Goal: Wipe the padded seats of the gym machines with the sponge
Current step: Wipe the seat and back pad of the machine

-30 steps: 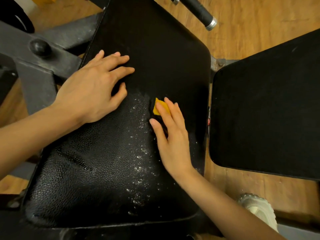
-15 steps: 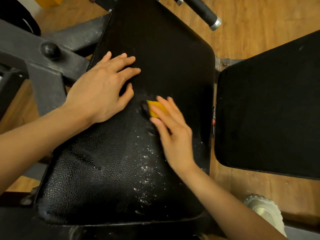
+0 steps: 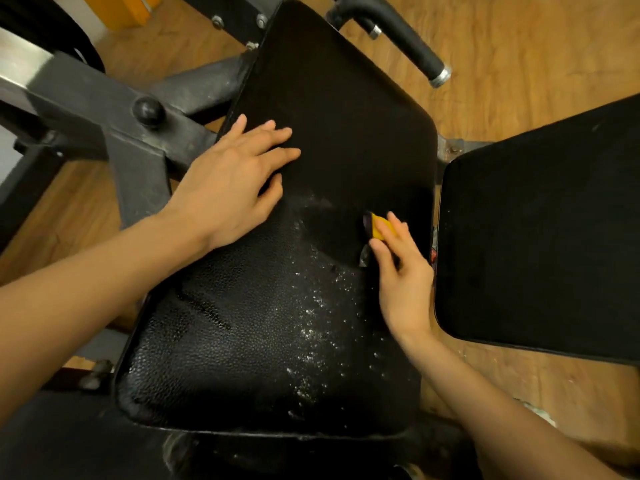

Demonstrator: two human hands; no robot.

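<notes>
Two pads [image 3: 346,109] [image 3: 540,230], handle bar [image 3: 412,43] beyond

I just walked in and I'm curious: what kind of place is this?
Most likely a gym. A black padded seat sits on a heavy grey steel frame, a second pad beside it, and a rubber-gripped handle bar above a wood floor.

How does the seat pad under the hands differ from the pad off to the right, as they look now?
The seat pad carries white foamy specks down its middle; the right pad shows almost none. The seat pad shines and shows a pebbled grain near the camera; the right pad looks matte. The left hand rests on the seat pad and the right hand presses the sponge to it; nothing touches the right pad. Both are black with rounded corners.
</notes>
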